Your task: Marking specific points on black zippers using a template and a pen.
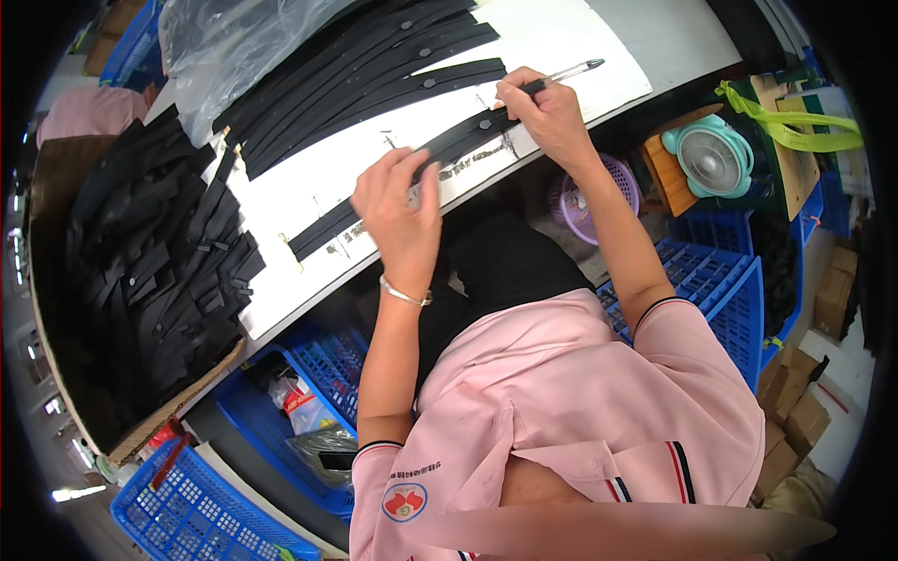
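A single black fabric strip (327,230) lies along the near edge of a white board (271,290) with dark marks on it. Over the strip's middle, my left hand (400,201) has its fingers curved and the thumb apart from them, with nothing seen between. I cannot tell how firmly its fingertips touch the cloth. My right hand (552,117) is closed on a pen (571,71), whose clear barrel sticks out to the right. That hand's fingertips are at the strip's right end, near a small grey button-like piece (485,124). Several more black strips (365,98) lie side by side beyond.
A cardboard box (70,178) heaped with black strips (159,243) stands at the left. Clear plastic sheeting (220,56) covers the far left. Blue baskets (201,496), a purple basket (617,182) and a turquoise fan (716,157) stand around the table.
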Available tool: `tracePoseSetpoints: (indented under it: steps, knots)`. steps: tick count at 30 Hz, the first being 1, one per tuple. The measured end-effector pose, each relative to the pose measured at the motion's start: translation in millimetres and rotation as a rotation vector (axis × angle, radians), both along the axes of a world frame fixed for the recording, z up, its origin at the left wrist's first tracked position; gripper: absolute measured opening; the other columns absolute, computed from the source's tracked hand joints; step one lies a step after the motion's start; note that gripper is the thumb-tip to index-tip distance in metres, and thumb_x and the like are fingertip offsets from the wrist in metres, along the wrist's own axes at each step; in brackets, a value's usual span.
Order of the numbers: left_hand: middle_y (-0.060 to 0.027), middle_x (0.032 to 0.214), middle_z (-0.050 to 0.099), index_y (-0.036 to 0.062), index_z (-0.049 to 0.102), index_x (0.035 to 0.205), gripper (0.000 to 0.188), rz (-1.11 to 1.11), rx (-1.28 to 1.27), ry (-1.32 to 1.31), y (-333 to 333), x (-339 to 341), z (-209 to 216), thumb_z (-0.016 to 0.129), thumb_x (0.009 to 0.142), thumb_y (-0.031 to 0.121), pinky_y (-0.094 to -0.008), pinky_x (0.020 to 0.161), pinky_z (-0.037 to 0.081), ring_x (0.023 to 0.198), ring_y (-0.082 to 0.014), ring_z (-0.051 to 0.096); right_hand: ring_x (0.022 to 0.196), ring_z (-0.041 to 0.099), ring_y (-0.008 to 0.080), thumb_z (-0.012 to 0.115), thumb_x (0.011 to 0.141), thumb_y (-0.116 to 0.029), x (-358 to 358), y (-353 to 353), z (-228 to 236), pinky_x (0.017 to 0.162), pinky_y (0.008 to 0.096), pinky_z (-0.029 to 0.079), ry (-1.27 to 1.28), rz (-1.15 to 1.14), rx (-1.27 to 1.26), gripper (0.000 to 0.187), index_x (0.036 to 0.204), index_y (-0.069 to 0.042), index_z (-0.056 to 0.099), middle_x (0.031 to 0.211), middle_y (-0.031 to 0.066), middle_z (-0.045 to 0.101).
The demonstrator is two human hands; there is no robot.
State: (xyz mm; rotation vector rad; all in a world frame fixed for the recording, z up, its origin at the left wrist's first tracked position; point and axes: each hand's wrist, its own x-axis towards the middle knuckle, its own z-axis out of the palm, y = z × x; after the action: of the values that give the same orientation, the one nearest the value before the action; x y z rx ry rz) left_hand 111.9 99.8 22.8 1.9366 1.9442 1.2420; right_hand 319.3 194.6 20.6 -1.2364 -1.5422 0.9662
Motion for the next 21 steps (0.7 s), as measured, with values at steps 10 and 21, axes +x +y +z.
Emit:
tracePoseSetpoints:
  steps: [10,21]
  knots:
    - [-0.0048,0.108,0.071,0.0081,0.078,0.102,0.018,-0.162,0.038,-0.040,41,51,-7,0.080,0.085,0.014,-0.0378,0.096,0.043,0.105,-0.0252,0.062,0.061,0.055,0.0067,0.066,0.097,-0.014,1,7,-20,0.055,0.0247,0.043,-0.169,0.022,0.060,0.018,0.091,0.003,0.067,0.076,0.0009,0.066]
    - [-0.0051,0.109,0.069,0.0089,0.076,0.100,0.017,-0.141,0.034,-0.015,42,53,-14,0.078,0.083,0.011,-0.0407,0.097,0.040,0.107,-0.0266,0.059,0.055,0.057,0.0162,0.067,0.095,-0.020,0,3,-20,0.055,0.0290,0.044,-0.103,0.015,0.204,0.018,0.088,-0.003,0.070,0.067,0.0063,0.064]
